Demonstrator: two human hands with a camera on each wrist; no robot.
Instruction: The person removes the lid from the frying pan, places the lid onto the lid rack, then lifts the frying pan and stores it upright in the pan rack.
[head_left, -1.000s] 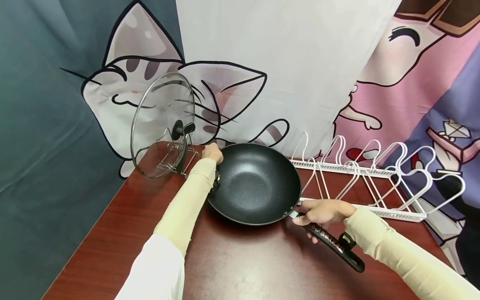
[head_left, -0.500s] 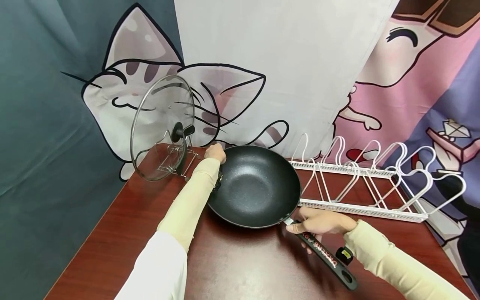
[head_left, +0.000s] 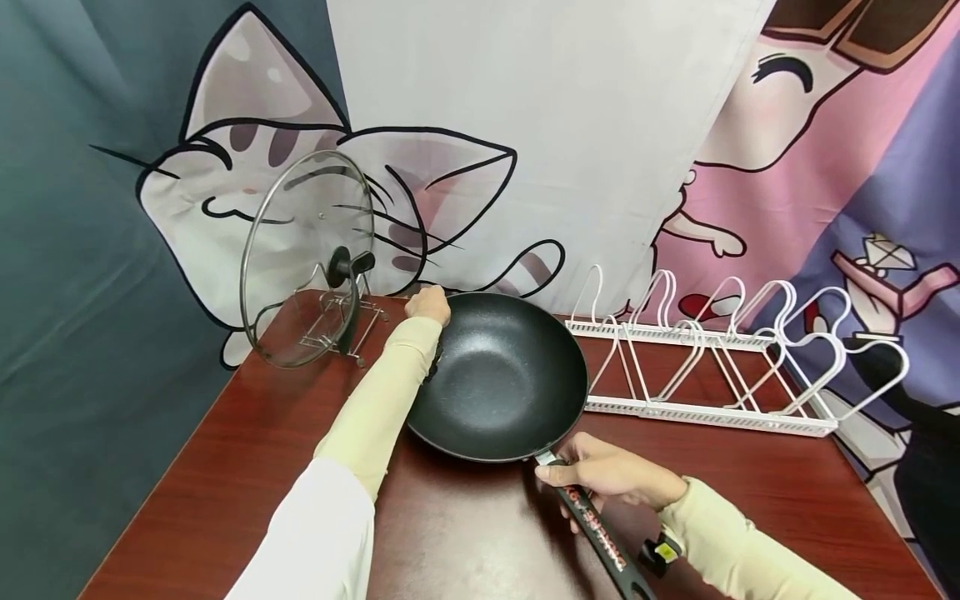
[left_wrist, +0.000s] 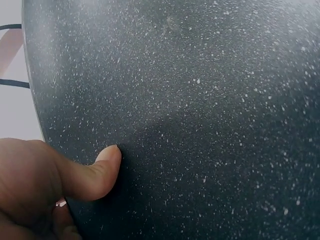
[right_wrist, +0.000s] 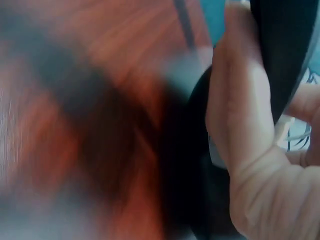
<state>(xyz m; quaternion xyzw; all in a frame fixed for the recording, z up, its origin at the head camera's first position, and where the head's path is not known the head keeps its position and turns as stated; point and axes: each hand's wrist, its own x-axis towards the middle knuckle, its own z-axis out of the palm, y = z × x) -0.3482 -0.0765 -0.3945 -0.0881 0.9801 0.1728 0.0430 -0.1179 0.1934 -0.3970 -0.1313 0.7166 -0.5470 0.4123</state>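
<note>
A black wok [head_left: 491, 383] with a speckled inside fills the middle of the head view, a little above the table or touching it; I cannot tell which. My left hand [head_left: 428, 306] grips its far left rim; in the left wrist view the thumb [left_wrist: 102, 172] presses on the inner wall, and the other fingers are mostly hidden behind the rim. With my right hand [head_left: 600, 473] I hold the black handle [head_left: 600, 533] close to where it joins the pan. The right wrist view shows the right fingers [right_wrist: 245, 100] against the handle, partly blurred.
On the left, a glass lid [head_left: 307, 258] with a black knob leans upright in a small wire stand [head_left: 337, 329]. A white pan rack [head_left: 720, 417] with several hoops stands at the right. The brown table [head_left: 247, 467] ends at a patterned curtain [head_left: 600, 125].
The wok's handle has swung left and toward me, my right hand moving with it. The left hand keeps its place on the rim. The head view has shifted slightly.
</note>
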